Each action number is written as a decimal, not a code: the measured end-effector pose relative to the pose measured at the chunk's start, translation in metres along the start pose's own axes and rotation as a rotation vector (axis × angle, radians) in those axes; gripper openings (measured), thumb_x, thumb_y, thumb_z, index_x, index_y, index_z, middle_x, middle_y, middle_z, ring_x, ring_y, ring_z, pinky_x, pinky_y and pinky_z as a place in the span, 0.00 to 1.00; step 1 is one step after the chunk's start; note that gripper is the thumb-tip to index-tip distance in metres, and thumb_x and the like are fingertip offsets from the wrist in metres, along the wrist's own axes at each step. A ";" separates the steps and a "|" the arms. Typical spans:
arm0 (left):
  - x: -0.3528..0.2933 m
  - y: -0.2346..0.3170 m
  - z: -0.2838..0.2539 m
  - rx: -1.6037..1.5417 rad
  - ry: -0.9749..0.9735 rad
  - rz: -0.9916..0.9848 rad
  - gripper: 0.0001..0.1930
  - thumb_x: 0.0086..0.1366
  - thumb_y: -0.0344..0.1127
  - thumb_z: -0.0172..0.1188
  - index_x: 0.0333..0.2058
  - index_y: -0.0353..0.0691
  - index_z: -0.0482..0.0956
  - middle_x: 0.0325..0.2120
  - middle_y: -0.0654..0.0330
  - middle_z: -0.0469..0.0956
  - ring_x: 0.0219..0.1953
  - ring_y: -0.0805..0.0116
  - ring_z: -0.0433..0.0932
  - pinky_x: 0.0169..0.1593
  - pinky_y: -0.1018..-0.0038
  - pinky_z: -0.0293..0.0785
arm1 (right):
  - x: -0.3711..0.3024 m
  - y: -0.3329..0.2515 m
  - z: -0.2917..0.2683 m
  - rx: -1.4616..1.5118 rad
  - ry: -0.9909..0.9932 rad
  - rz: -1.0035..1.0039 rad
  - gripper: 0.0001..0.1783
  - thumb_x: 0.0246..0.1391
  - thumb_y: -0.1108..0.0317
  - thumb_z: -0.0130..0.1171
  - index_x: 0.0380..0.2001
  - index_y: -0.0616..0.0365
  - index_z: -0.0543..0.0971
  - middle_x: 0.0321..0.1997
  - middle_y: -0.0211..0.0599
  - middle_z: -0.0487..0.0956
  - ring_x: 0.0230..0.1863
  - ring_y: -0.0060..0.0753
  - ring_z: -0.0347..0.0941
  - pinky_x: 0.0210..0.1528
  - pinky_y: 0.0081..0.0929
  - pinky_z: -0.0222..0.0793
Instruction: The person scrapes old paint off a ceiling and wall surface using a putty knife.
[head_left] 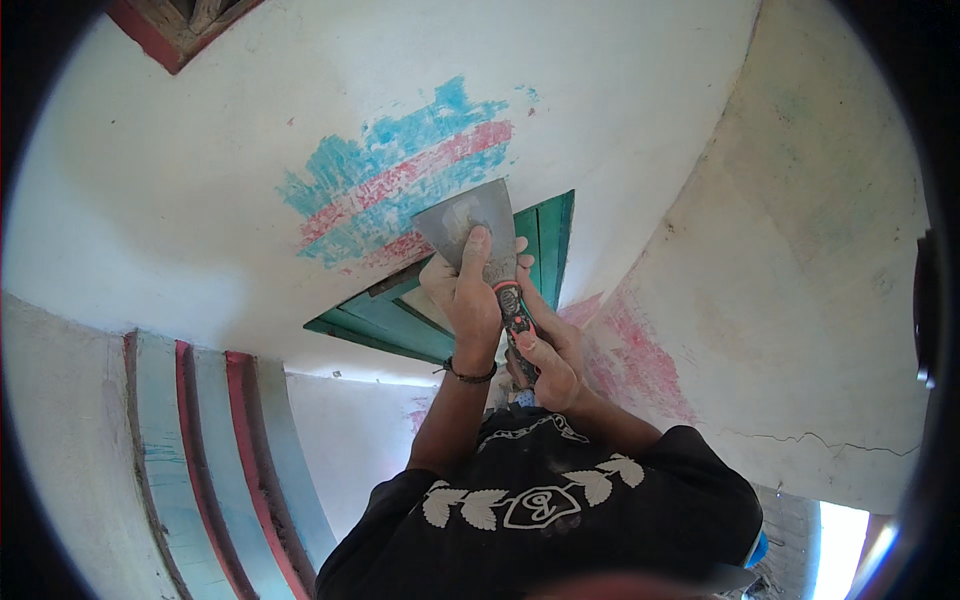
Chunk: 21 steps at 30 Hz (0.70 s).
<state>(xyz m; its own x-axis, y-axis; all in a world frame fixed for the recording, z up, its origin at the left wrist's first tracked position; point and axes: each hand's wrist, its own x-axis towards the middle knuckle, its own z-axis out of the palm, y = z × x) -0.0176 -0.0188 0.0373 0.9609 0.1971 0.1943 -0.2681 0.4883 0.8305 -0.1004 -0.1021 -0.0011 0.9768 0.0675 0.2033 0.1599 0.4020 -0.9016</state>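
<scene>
A wide putty knife [498, 208] points upward in front of my chest, its grey metal blade flaring toward the top. Pale residue smears the middle of the blade. My left hand [472, 305] grips the blade from the left, thumb pressed flat on its face and fingers behind it. The black and red handle lies in my right hand [556, 358], which wraps it from the right. Some fingertips show at the blade's right edge; the other fingers are hidden behind the tool.
Beyond the hands, a whitish wall [620, 90] carries a patch of blue and pink paint [400, 165]. A green-framed opening [550, 235] lies behind the putty knife. Red and pale blue ridges [255, 450] run down the lower left. The right wall [800, 300] has pink stains and a crack.
</scene>
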 end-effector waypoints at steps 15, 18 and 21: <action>-0.003 -0.016 -0.009 0.021 -0.009 0.029 0.12 0.71 0.34 0.56 0.40 0.26 0.78 0.26 0.48 0.82 0.23 0.63 0.82 0.26 0.72 0.80 | 0.001 0.024 -0.006 0.077 0.000 -0.046 0.40 0.65 0.59 0.48 0.73 0.68 0.51 0.29 0.28 0.74 0.18 0.14 0.60 0.20 0.16 0.55; 0.008 -0.015 0.002 0.003 -0.019 0.036 0.13 0.72 0.34 0.56 0.41 0.26 0.77 0.28 0.50 0.82 0.23 0.63 0.82 0.28 0.72 0.81 | 0.012 0.020 -0.014 0.022 0.010 -0.059 0.38 0.65 0.61 0.46 0.73 0.68 0.51 0.28 0.27 0.73 0.18 0.13 0.60 0.20 0.16 0.55; 0.025 -0.003 0.019 0.051 -0.181 0.043 0.14 0.72 0.34 0.56 0.43 0.24 0.76 0.31 0.51 0.81 0.25 0.63 0.83 0.29 0.71 0.82 | 0.031 0.000 -0.013 0.078 0.033 -0.111 0.40 0.64 0.59 0.44 0.73 0.68 0.48 0.22 0.28 0.72 0.15 0.14 0.59 0.18 0.17 0.54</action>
<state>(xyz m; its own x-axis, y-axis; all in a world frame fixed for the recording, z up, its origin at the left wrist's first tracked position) 0.0086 -0.0315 0.0492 0.9466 0.0588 0.3170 -0.3098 0.4381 0.8439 -0.0684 -0.1119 0.0002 0.9581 -0.0107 0.2861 0.2566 0.4755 -0.8415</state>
